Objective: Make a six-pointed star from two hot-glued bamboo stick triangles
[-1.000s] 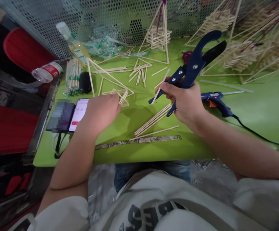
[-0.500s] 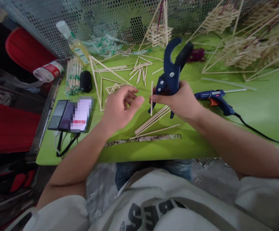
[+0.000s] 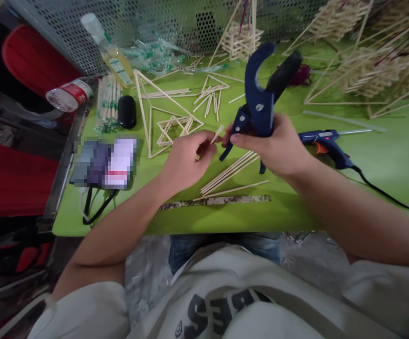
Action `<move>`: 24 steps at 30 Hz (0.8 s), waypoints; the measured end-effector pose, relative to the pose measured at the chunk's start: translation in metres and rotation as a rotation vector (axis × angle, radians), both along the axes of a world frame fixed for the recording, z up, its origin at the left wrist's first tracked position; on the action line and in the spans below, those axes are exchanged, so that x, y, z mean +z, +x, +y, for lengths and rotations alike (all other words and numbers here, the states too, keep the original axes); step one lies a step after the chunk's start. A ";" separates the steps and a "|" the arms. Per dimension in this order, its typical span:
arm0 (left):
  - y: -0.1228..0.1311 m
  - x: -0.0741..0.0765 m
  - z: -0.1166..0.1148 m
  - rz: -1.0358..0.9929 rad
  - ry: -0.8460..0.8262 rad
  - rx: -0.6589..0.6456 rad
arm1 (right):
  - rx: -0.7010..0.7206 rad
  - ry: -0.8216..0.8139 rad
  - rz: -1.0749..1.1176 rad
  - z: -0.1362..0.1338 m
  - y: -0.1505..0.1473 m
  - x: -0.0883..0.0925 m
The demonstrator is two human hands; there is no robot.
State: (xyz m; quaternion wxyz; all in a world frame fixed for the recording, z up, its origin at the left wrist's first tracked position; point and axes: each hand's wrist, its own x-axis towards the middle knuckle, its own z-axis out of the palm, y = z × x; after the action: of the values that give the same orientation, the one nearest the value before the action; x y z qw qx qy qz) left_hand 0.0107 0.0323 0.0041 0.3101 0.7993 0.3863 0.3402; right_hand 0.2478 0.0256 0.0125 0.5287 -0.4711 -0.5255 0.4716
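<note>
My right hand (image 3: pixel 275 143) is wrapped round the dark blue cutter (image 3: pixel 260 101), its handles spread and pointing up and away from me. My left hand (image 3: pixel 186 157) pinches one end of a short wooden stick (image 3: pixel 217 133) between thumb and fingers, right beside the cutter's jaws and my right thumb. Both hands hover above the green table (image 3: pixel 384 165). Below them lies a bundle of long sticks (image 3: pixel 230 172). A flat triangle frame of sticks (image 3: pixel 165 120) rests just left of my left hand.
A blue glue gun (image 3: pixel 326 143) with a black cord lies to the right. Phones (image 3: pixel 105 162), a black oval object (image 3: pixel 126 112), bottles and packed sticks sit at the left edge. A camouflage ruler strip (image 3: pixel 218 201) lies near the front edge. Finished stick structures (image 3: pixel 366 70) crowd the back right.
My left hand left the triangle frame, swung right and took hold of the short stick held at the cutter. The cutter turned more upright and came closer to me.
</note>
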 end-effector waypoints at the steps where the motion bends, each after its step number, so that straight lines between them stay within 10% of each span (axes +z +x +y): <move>1: 0.000 0.003 -0.001 0.058 -0.031 0.000 | 0.012 0.024 0.029 0.003 0.003 0.003; 9: 0.030 -0.001 -0.023 0.756 -0.183 -0.074 | -0.275 0.196 0.162 0.036 0.035 0.016; 15: 0.037 0.001 -0.036 0.938 -0.126 -0.123 | -0.236 0.225 0.135 0.037 0.034 0.010; 24: 0.006 -0.002 -0.010 0.288 -0.316 -0.140 | -0.308 0.252 0.047 0.042 0.040 0.010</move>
State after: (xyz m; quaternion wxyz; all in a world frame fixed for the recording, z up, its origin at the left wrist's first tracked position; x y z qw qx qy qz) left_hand 0.0172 0.0224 0.0016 0.3961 0.8060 0.4186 0.1352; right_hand 0.2882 0.0676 0.0224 0.6615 -0.4648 -0.4896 0.3266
